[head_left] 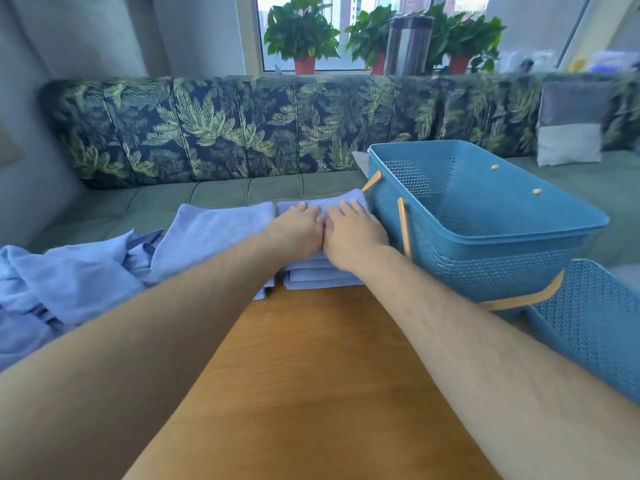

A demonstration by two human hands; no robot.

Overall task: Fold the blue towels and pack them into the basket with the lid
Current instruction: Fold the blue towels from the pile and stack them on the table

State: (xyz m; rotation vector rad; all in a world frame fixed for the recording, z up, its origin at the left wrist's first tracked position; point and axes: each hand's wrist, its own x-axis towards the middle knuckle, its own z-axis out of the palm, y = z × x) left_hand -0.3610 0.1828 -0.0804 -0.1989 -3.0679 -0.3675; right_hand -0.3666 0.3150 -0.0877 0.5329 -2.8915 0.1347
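Your left hand and right hand press flat, fingers straight, on the stack of folded towels; the basket just right looks unpacked, its lid off, and the crumpled towels left await folding.

Wooden table before a green sofa with leaf-patterned backrest, grey-and-white cushion at its right end, three potted plants and a steel flask on the sill of a daylit window, pale grey wall at left
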